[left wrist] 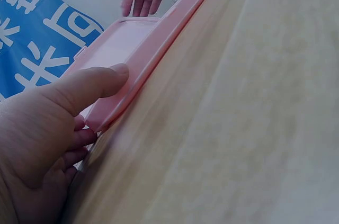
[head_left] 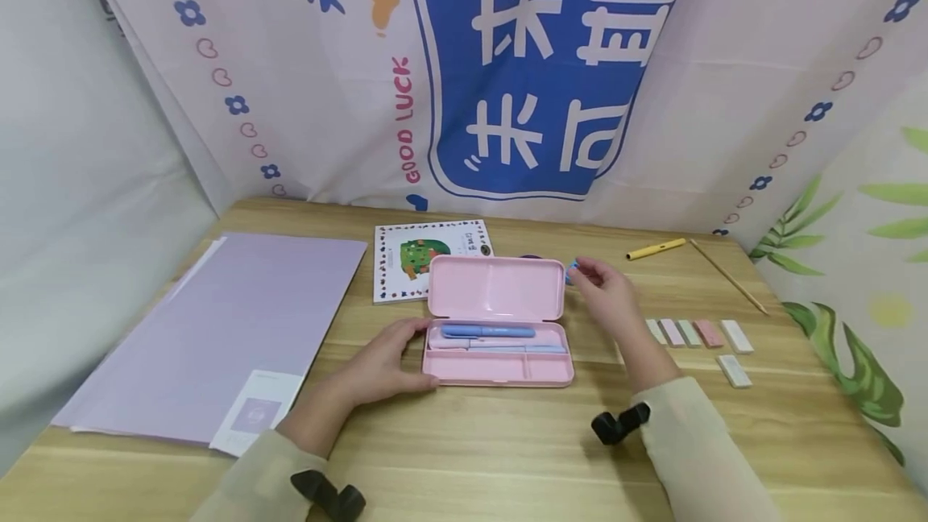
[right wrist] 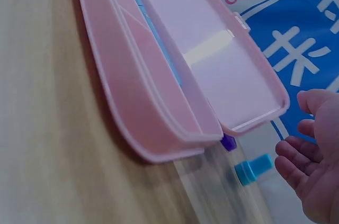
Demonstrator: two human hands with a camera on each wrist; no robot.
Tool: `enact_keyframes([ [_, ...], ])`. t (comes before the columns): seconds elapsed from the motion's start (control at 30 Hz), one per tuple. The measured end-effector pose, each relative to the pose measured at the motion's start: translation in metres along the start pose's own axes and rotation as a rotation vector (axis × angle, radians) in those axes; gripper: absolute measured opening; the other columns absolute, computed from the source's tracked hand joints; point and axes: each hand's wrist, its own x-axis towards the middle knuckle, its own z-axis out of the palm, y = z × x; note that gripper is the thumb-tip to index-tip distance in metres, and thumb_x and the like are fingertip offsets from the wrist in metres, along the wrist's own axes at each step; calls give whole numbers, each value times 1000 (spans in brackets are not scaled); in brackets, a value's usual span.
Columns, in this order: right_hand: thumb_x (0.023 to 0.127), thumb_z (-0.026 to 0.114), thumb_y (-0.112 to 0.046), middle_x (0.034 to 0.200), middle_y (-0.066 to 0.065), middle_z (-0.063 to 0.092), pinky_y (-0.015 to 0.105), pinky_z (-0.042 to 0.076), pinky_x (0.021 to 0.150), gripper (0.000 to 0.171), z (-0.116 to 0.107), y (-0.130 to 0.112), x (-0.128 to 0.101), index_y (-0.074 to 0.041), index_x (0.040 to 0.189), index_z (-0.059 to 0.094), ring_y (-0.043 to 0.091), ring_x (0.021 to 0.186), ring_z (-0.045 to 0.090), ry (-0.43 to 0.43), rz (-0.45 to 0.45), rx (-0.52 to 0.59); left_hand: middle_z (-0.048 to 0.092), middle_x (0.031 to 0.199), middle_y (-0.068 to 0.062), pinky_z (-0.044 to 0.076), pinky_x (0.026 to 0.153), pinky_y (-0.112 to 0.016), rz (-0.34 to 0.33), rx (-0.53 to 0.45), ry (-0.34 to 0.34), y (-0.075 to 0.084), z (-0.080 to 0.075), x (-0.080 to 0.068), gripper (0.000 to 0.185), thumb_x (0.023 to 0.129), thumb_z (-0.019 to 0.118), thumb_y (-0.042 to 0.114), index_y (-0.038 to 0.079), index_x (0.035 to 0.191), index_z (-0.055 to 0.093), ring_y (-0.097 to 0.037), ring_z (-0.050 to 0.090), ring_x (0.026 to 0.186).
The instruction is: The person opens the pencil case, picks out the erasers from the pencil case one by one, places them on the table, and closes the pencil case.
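Observation:
A pink pencil case [head_left: 495, 381] stands on the table with its lid [head_left: 496, 288] raised. Inside lie a blue pen [head_left: 487, 331] and some slimmer pale pens [head_left: 518, 346]. My left hand [head_left: 384, 365] holds the case's left end; in the left wrist view the thumb [left wrist: 108, 80] lies on its front wall and the other fingers are partly hidden behind the end. Beside the lid's right edge is my right hand [head_left: 609, 296], fingers loosely bent and holding nothing in the right wrist view. Close to its fingertips stands a small blue capped object [right wrist: 253, 170].
Behind the case lies a picture booklet [head_left: 391, 264], partly covered by the lid. A purple object [right wrist: 229, 142] shows behind the lid. Large lilac sheets [head_left: 239, 329] and a white card [head_left: 268, 393] are at left. Right are erasers [head_left: 737, 337], a yellow pen [head_left: 656, 249] and a thin stick [head_left: 728, 276].

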Motion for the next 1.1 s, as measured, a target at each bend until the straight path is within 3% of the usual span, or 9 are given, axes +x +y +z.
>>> enact_keyframes([
  [0.2,99,54,-39,121,14,61,22,50,81,46,11,-10,14,-7,133,58,24,106,55,-53,83,5,46,147,-17,33,116,-54,-5,1,-7,2,0,1,88,73,84,38,7,144,44,-36,40,139],
  [0.3,99,54,-41,118,12,61,22,50,80,44,11,-12,12,-9,128,61,23,104,55,-46,104,20,45,148,-16,32,117,-54,-14,-5,-10,3,0,1,87,73,84,38,8,144,44,-35,39,140],
  [0.5,99,56,-40,112,13,63,26,52,82,43,5,-11,4,-6,123,64,21,98,56,-41,29,-2,45,148,-16,32,117,-54,-18,-8,-10,4,0,1,87,73,84,39,8,144,44,-35,39,140],
  [0.63,98,58,-35,108,12,63,30,55,84,40,1,-8,-9,-3,122,63,14,93,56,-52,-5,48,45,149,-16,32,117,-54,-12,-7,-9,2,1,1,89,73,84,39,7,145,42,-35,39,141],
  [0.93,93,67,-20,104,13,68,19,53,75,27,-14,4,-52,0,110,66,7,88,59,-119,-153,50,49,145,-18,30,118,-54,-20,-10,0,2,2,1,111,72,85,38,2,154,21,-36,41,139],
  [1.1,91,69,-17,116,16,66,20,50,83,18,-13,14,-67,-1,98,68,8,96,58,-176,-172,57,46,148,-20,30,117,-55,21,-55,10,1,1,0,109,72,85,39,1,154,23,-37,41,139],
])
